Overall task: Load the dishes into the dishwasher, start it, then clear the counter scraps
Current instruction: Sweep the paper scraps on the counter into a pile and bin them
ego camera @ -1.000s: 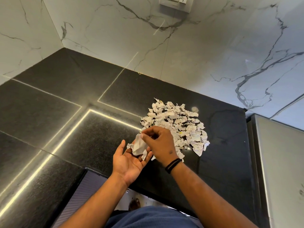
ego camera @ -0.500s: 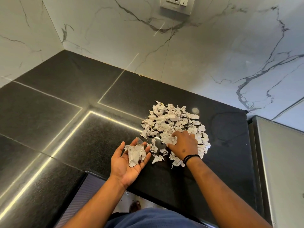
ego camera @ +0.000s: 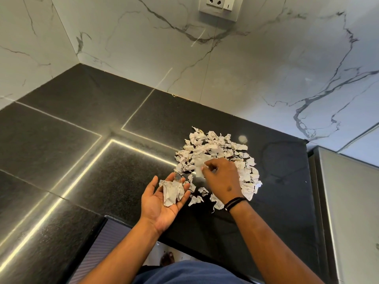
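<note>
While a heap of torn white paper scraps lies near the black stone countertop's right edge, the right hand pinches one scrap above it; the left hand, palm-up with fingers spread, cradles several crumpled pieces.

Scrap pile on counter, directly beyond and under right hand. Few scraps in upturned left hand, just left of right hand, near counter's front edge. Loose scraps between the hands. Wall socket well behind both hands. Applience top far right of right hand.
</note>
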Tool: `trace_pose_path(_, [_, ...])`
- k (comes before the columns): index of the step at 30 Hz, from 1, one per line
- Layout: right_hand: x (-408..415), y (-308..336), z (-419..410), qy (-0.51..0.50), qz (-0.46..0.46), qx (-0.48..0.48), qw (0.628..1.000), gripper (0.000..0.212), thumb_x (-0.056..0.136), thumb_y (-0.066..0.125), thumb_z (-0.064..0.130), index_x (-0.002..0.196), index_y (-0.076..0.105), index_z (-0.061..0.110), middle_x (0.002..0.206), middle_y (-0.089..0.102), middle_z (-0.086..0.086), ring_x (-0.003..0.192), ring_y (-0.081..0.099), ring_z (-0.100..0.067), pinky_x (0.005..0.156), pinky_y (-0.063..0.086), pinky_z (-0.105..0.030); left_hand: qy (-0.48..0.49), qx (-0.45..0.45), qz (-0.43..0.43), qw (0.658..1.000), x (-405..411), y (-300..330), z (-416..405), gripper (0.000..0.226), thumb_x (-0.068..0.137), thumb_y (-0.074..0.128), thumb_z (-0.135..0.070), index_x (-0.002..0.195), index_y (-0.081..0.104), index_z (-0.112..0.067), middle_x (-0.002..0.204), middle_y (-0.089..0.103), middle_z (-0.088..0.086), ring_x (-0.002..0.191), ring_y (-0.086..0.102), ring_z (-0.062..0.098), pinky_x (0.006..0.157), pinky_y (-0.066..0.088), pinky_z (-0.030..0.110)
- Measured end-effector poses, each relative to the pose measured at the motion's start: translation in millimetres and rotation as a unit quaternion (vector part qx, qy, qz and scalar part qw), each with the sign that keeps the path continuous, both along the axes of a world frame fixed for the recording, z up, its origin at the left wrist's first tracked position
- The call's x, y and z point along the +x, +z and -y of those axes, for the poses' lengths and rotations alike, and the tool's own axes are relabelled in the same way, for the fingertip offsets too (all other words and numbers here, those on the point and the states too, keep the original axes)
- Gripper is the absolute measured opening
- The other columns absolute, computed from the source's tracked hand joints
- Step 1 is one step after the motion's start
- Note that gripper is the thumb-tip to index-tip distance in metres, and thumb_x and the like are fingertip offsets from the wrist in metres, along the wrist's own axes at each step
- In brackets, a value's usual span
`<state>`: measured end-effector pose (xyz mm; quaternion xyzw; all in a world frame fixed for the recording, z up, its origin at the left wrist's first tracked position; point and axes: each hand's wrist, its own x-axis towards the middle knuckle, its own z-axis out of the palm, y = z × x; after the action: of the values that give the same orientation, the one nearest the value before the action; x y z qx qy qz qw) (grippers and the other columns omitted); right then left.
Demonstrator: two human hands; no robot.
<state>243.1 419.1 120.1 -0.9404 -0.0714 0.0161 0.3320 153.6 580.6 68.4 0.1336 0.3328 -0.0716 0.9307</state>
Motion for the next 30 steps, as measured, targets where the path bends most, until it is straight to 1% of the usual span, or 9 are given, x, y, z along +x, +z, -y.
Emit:
trace_pose_path(2, [-14, 9, -14, 0.047, -0.05, 0.076, 0.995, 0.012, 0.09, 0.068, 0.026, 0.092, 0.077, 0.017, 0.08, 0.066, 0.011, 0.074, 0.059, -0.001, 0.075, 0.053, -0.027, -0.002, 0.0, 0.005, 1.0, 3, 2, 2, 0.059, 0.097, 0.05, -0.052, 0.138, 0.058, -0.01, 0.135, 0.061, 0.025, 0.126, 0.058, 0.044, 0.112, 0.039, 0.054])
trace_pose_path(5, [-34, 12, -35, 0.117, -0.074, 0.094, 0.986, 0.011, 0.088, 0.071, 0.024, 0.092, 0.079, 0.017, 0.08, 0.068, 0.016, 0.067, 0.057, 0.007, 0.069, 0.046, -0.014, -0.004, -0.009, 0.015, 1.0, 7, 4, 6, 0.061, 0.098, 0.049, -0.053, 0.14, 0.057, -0.011, 0.135, 0.062, 0.022, 0.125, 0.06, 0.039, 0.113, 0.038, 0.051])
trace_pose_path(9, [-45, 8, -44, 0.143, -0.075, 0.051, 0.985, 0.019, 0.084, 0.072, 0.035, 0.097, 0.079, 0.024, 0.086, 0.073, 0.009, 0.08, 0.063, -0.006, 0.076, 0.052, -0.028, -0.003, -0.012, 0.012, 1.0, 10, 4, 9, 0.059, 0.098, 0.047, -0.054, 0.14, 0.058, -0.014, 0.14, 0.059, 0.02, 0.131, 0.056, 0.036, 0.116, 0.038, 0.049])
trace_pose_path(13, [-43, 6, -36, 0.096, -0.025, 0.117, 0.988, 0.011, 0.087, 0.072, 0.027, 0.095, 0.076, 0.021, 0.091, 0.066, 0.007, 0.076, 0.057, -0.002, 0.075, 0.052, -0.026, 0.005, -0.023, 0.029, 0.999, 9, 5, 11, 0.054, 0.098, 0.045, -0.052, 0.132, 0.063, -0.013, 0.131, 0.065, 0.021, 0.107, 0.071, 0.037, 0.086, 0.06, 0.049])
trace_pose_path(15, [-33, 4, -24, 0.042, -0.006, 0.139, 0.989, 0.008, 0.09, 0.07, 0.023, 0.094, 0.075, 0.02, 0.095, 0.066, 0.006, 0.081, 0.06, -0.002, 0.077, 0.054, -0.025, 0.006, -0.017, 0.03, 0.999, 7, 4, 10, 0.056, 0.097, 0.044, -0.052, 0.133, 0.061, -0.013, 0.134, 0.063, 0.024, 0.115, 0.066, 0.04, 0.097, 0.053, 0.052])
trace_pose_path(19, [-5, -10, 20, -0.037, -0.008, 0.037, 0.999, 0.012, 0.093, 0.064, 0.015, 0.101, 0.073, 0.016, 0.101, 0.066, 0.0, 0.091, 0.062, -0.013, 0.086, 0.055, -0.032, 0.009, -0.022, 0.021, 0.999, 5, 1, 8, 0.059, 0.098, 0.044, -0.05, 0.14, 0.057, -0.011, 0.133, 0.061, 0.026, 0.136, 0.048, 0.044, 0.117, 0.032, 0.057])
trace_pose_path(23, [8, -35, 53, -0.042, -0.086, -0.154, 0.984, 0.032, 0.087, 0.063, 0.035, 0.118, 0.066, 0.026, 0.108, 0.062, -0.005, 0.1, 0.061, -0.027, 0.086, 0.056, -0.042, 0.004, -0.013, 0.033, 0.999, 4, 0, 9, 0.062, 0.093, 0.048, -0.049, 0.142, 0.057, -0.012, 0.139, 0.057, 0.027, 0.136, 0.048, 0.044, 0.112, 0.038, 0.056])
trace_pose_path(26, [5, -46, 53, -0.038, -0.088, -0.177, 0.98, 0.033, 0.087, 0.065, 0.04, 0.117, 0.065, 0.027, 0.109, 0.061, -0.005, 0.102, 0.058, -0.027, 0.085, 0.055, -0.042, -0.009, -0.007, 0.041, 0.999, 3, 1, 12, 0.066, 0.088, 0.051, -0.049, 0.144, 0.055, -0.014, 0.143, 0.053, 0.027, 0.136, 0.049, 0.044, 0.105, 0.047, 0.054])
trace_pose_path(30, [4, -50, 47, -0.064, -0.025, -0.163, 0.984, 0.016, 0.091, 0.062, 0.024, 0.104, 0.072, 0.021, 0.102, 0.067, -0.005, 0.1, 0.06, -0.027, 0.082, 0.055, -0.042, -0.015, -0.006, 0.045, 0.999, 2, 2, 15, 0.069, 0.087, 0.052, -0.048, 0.146, 0.052, -0.013, 0.143, 0.054, 0.026, 0.133, 0.05, 0.043, 0.1, 0.049, 0.055])
